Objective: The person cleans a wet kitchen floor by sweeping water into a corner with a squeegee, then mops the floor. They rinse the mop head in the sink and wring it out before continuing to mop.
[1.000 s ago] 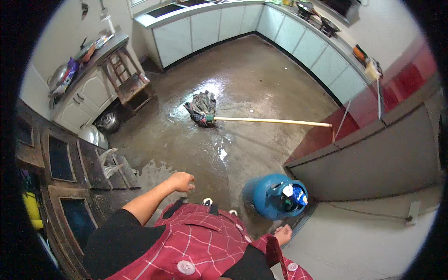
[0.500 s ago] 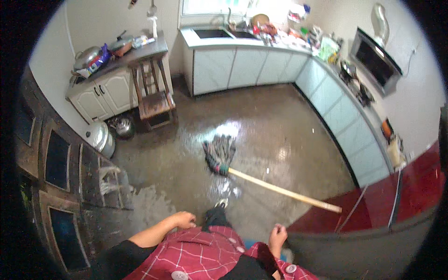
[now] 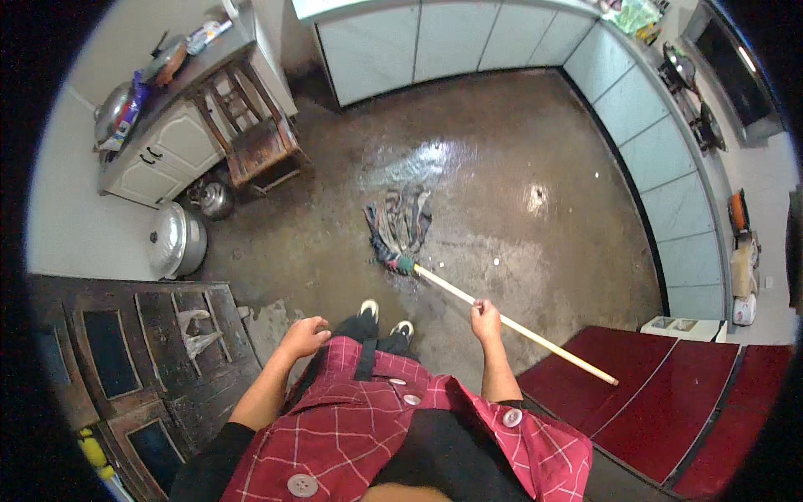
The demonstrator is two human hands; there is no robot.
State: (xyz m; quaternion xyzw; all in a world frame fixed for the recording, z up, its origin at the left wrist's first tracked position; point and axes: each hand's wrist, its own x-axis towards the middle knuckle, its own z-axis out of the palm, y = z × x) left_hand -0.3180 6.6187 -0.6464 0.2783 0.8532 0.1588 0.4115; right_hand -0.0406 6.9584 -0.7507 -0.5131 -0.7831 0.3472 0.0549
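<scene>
A string mop with a dark, wet, grey-black head (image 3: 401, 222) lies spread on the wet floor in front of my feet. Its pale wooden handle (image 3: 548, 340) slants toward the lower right, its end seen over a dark red surface. My right hand (image 3: 485, 322) is closed at the handle's middle, the fingers bent around it and partly hiding it. To the left of my waist, my left hand (image 3: 305, 338) hangs with loosely bent fingers and nothing in it. Below, my shoes (image 3: 368, 311) stand near the mop head.
Dark red panels (image 3: 636, 393) rise close at my right. A wooden chair (image 3: 263, 151) stands by the white cabinet (image 3: 171, 163), with a kettle (image 3: 216, 201) and large lidded pot (image 3: 180, 241) beside it. Dark wooden doors (image 3: 113, 347) flank my left; pale counters (image 3: 456, 38) line the far side.
My right hand has moved forward from beside my waist to the mop handle. The view has tilted down, and both shoes now show. The mop head still lies on the floor.
</scene>
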